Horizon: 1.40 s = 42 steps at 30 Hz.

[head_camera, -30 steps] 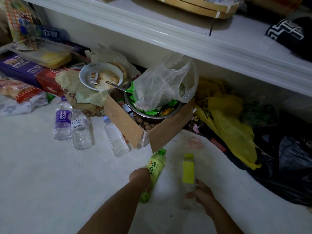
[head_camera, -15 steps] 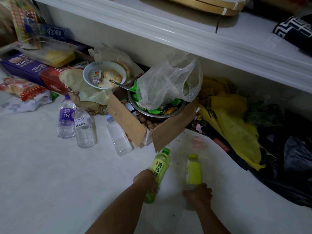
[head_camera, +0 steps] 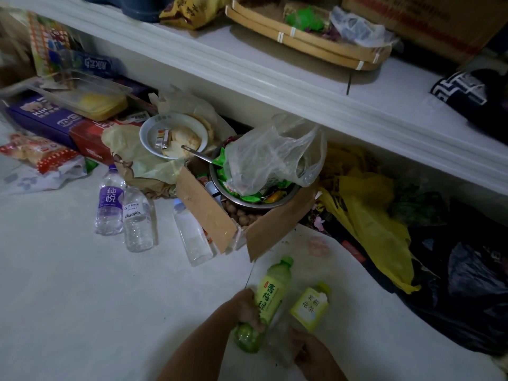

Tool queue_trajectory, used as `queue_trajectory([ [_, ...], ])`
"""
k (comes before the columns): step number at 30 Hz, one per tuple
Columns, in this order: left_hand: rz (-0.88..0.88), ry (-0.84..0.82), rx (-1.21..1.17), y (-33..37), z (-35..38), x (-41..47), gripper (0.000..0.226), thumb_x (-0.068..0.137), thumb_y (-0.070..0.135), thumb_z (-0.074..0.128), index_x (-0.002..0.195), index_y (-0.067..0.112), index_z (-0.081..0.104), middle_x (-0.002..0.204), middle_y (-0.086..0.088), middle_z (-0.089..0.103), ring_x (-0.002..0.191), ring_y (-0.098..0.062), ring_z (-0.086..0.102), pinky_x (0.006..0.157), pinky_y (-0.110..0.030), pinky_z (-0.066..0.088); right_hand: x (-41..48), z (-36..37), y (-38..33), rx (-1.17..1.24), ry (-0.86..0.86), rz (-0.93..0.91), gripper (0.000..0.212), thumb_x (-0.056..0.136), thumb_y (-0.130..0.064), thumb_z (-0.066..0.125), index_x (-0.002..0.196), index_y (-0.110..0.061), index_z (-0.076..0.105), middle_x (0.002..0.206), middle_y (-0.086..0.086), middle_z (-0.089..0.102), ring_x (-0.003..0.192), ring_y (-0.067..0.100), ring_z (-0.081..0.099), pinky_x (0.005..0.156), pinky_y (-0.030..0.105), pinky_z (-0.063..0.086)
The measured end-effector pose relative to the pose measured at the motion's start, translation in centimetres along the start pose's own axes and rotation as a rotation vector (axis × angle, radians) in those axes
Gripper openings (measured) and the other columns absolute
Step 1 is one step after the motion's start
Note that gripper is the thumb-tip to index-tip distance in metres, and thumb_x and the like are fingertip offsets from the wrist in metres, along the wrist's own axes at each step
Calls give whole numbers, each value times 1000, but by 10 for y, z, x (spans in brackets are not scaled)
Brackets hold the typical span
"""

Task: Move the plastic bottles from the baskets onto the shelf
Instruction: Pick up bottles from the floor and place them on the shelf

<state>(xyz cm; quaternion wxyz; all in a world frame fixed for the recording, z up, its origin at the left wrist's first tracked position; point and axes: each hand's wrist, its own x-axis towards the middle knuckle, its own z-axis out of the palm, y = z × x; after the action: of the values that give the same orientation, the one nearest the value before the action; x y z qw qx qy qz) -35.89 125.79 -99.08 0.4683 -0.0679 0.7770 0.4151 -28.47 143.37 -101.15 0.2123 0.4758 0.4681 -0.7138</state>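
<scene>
Left hand [head_camera: 247,312] curled round green bottle [head_camera: 272,292], right hand [head_camera: 312,353] gripping yellow-labelled bottle [head_camera: 310,307] low down; both bottles tilted, side by side

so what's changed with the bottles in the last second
The right hand closed round the base of the yellow bottle, which tipped to the right and turned its white label to the camera. The left hand still grips the green bottle, about where it was. The three clear bottles by the box stayed put.
</scene>
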Motion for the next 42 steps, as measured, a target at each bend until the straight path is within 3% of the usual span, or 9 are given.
queue_trajectory([
  [6,156,94,-144,39,-24,-55,65,66,-4,82,125,0,52,125,-13,58,117,-26,54,95,-32,49,-58,0,-46,-101,-11,-124,51,71,10,70,120,8,57,106,21,63,98,33,56,87,45,42],
  [10,218,90,-148,95,-49,-128,77,66,-4,83,134,2,48,132,-12,53,122,-26,49,101,-36,46,-134,9,-98,-106,-55,-202,32,84,8,64,114,-6,61,116,15,64,105,33,60,99,48,44],
  [15,461,135,-114,189,-89,-252,111,60,-16,81,151,8,23,142,-6,43,132,-20,39,109,-38,38,-259,24,-176,-122,-100,-307,49,81,19,60,120,-9,53,108,8,65,97,27,61,71,37,50],
  [20,427,144,-103,280,-135,-378,58,73,-16,71,118,11,47,98,4,56,84,-3,55,59,-7,48,-410,49,-253,-166,-161,-392,52,76,24,59,116,-10,56,111,12,66,103,32,62,73,40,51],
  [24,476,172,-27,352,-168,-483,57,77,-11,68,118,23,49,108,-1,57,91,-10,58,73,-17,52,-523,64,-307,-127,-213,-459,61,77,30,49,129,-3,51,112,19,63,97,37,61,71,40,51],
  [28,602,169,-2,420,-189,-578,70,81,-10,68,141,6,36,121,-4,51,106,-12,49,66,-7,45,-628,72,-353,-150,-223,-559,58,78,24,57,130,-1,52,123,22,62,98,37,63,60,37,56],
  [32,665,177,-3,481,-193,-650,74,69,-17,72,134,6,44,126,-14,58,112,-23,52,67,-20,52,-710,65,-393,-194,-191,-703,58,75,17,68,127,-5,56,115,15,69,104,34,65,77,41,56],
  [35,717,185,84,526,-193,-686,70,61,-14,78,123,4,50,122,-15,60,111,-25,54,86,-33,51,-752,52,-421,-153,-197,-767,61,66,23,68,119,-6,59,104,10,73,103,32,66,74,35,56],
  [42,837,158,95,598,-147,-694,71,56,-14,81,117,6,51,118,-12,60,108,-27,56,84,-34,52,-794,-15,-458,-26,-122,-844,70,57,24,72,121,-3,57,106,13,72,101,33,67,66,29,57],
])
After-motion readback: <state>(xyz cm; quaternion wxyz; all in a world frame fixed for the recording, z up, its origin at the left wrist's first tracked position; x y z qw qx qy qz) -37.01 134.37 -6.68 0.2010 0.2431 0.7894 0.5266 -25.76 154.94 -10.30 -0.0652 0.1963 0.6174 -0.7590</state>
